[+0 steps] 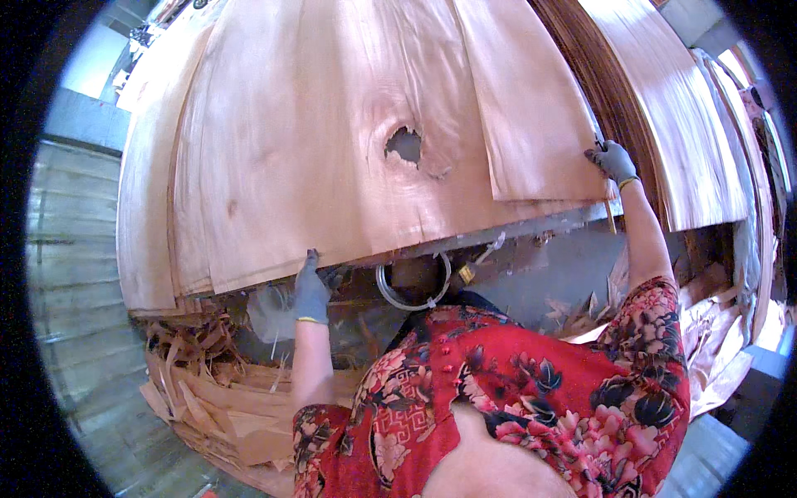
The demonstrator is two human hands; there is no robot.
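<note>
A large, thin wood veneer sheet point(290, 149) with a ragged knot hole lies before me. My left hand point(312, 290), in a grey glove, is closed at its near edge, one fingertip showing on top. A narrower veneer piece point(531, 108) overlaps the sheet on the right. At that piece's right edge is my right hand point(615, 161), gloved too, its fingers curled. Something small and dark shows at those fingertips, too small to name. A thin brown strip point(611, 217) hangs just below this hand.
More veneer point(664, 108) is stacked at the right, beside a dark, ridged band. Wire coils point(413, 305) hang below the near edge, by a small yellow item point(467, 274). Veneer scraps point(241, 415) heap at lower left, others at lower right. Ribbed flooring point(75, 249) runs along the left.
</note>
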